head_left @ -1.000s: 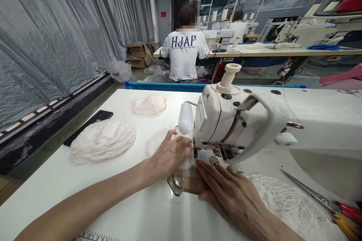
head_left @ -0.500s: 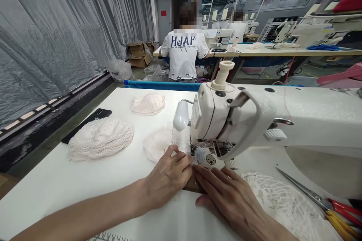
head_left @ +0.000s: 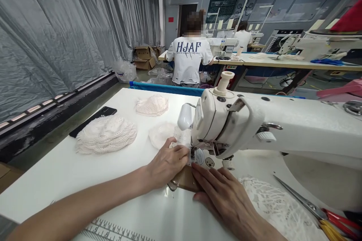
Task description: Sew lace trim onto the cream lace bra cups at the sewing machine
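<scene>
Grey curtain (head_left: 70, 26) at left, cardboard boxes (head_left: 144, 58) near its far end

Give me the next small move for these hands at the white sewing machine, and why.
Probably ease the white lace fabric slightly away from the body: it lies beside the needle area of the sewing machine, the left hand is at its near edge, and the right hand lies flat close by, so both seem placed to guide it.

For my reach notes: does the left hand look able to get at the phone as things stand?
Probably yes: the gap beside the lace stack leads from the left hand to the exposed far end of the phone, though the stack hides part of it.
</scene>
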`<state>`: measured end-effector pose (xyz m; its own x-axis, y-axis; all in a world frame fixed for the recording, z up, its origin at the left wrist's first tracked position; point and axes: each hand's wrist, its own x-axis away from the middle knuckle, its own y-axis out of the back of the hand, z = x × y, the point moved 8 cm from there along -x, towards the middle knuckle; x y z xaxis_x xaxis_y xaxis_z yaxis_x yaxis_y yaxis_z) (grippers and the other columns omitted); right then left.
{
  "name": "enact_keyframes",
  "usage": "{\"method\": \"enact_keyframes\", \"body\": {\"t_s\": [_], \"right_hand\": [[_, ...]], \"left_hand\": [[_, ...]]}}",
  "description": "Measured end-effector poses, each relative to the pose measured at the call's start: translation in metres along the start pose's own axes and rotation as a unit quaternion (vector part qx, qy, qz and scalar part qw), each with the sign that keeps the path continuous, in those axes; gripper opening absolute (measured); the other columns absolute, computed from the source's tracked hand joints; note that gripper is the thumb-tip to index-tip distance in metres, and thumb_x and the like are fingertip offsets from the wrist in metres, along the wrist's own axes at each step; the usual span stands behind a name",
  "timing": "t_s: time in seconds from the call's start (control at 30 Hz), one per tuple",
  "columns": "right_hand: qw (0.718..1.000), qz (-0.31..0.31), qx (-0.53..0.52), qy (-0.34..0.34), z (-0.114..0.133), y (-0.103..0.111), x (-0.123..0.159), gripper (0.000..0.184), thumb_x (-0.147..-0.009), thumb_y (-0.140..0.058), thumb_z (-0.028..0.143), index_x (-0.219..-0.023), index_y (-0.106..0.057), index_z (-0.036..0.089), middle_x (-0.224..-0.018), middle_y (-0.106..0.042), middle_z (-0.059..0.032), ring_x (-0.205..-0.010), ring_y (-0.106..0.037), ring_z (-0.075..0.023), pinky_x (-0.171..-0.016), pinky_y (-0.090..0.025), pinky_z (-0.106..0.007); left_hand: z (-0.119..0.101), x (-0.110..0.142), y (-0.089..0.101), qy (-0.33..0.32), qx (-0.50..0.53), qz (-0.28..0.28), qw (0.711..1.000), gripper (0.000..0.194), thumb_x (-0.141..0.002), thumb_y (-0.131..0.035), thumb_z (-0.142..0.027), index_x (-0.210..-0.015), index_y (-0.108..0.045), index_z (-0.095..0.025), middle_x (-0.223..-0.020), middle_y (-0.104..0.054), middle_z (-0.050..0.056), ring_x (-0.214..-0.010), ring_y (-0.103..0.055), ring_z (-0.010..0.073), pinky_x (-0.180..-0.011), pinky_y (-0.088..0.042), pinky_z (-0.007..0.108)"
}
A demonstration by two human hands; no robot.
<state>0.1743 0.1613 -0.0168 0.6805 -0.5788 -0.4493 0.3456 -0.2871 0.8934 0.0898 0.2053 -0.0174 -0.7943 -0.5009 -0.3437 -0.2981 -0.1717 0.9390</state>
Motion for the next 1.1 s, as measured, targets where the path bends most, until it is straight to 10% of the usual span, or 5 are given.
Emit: {"method": "enact_keyframes", "body": {"t_s": [0.37, 0.67, 0.87, 1.1], "right_hand": [[0.998, 0.047, -0.034, 0.034, -0.017, 0.0, -0.001, 0.033, -0.096, -0.037, 0.037, -0.111, -0.058, 0.016, -0.113, -0.065, -0.0099, -0.087, -0.066, -0.0204, -0.065, -0.05, -0.033], [0.995, 0.05, -0.026, 0.084, 0.019, 0.023, -0.026, 0.026, -0.096, -0.035, 0.032, -0.098, -0.06, 0.022, -0.083, -0.069, -0.0039, -0.063, -0.062, -0.0171, -0.055, -0.045, -0.03], [0.999, -0.012, -0.02, 0.026, 0.056, 0.008, -0.064, 0.026, -0.087, -0.054, 0.029, -0.109, -0.054, 0.016, -0.101, -0.062, -0.0104, -0.088, -0.057, -0.0233, -0.072, -0.041, -0.035], [0.961, 0.143, -0.234, -0.018, 0.069, -0.013, -0.047, 0.017, -0.089, -0.052, 0.024, -0.073, -0.057, 0.019, -0.066, -0.058, 0.002, -0.062, -0.052, -0.0129, -0.069, -0.038, -0.03]], "left_hand": [[0.037, 0.024, 0.023, 0.054, -0.028, -0.006, 0.998, 0.027, -0.089, -0.048, -0.019, -0.116, -0.045, -0.017, -0.117, -0.059, 0.009, -0.108, -0.054, 0.0183, -0.098, -0.018, 0.043], [0.088, 0.053, 0.034, 0.118, -0.07, 0.036, 0.99, 0.017, -0.081, -0.046, -0.004, -0.089, -0.056, -0.016, -0.096, -0.064, 0.003, -0.093, -0.057, 0.015, -0.091, -0.022, 0.038], [0.042, 0.072, 0.035, 0.115, -0.057, 0.018, 0.992, 0.022, -0.077, -0.041, 0.003, -0.07, -0.054, -0.014, -0.072, -0.059, 0.0, -0.068, -0.052, 0.012, -0.078, -0.028, 0.032], [-0.015, 0.123, 0.05, 0.188, 0.214, 0.046, 0.958, 0.017, -0.079, -0.065, -0.033, -0.089, -0.061, -0.019, -0.084, -0.063, -0.003, -0.083, -0.054, 0.0127, -0.081, -0.028, 0.03]]}}
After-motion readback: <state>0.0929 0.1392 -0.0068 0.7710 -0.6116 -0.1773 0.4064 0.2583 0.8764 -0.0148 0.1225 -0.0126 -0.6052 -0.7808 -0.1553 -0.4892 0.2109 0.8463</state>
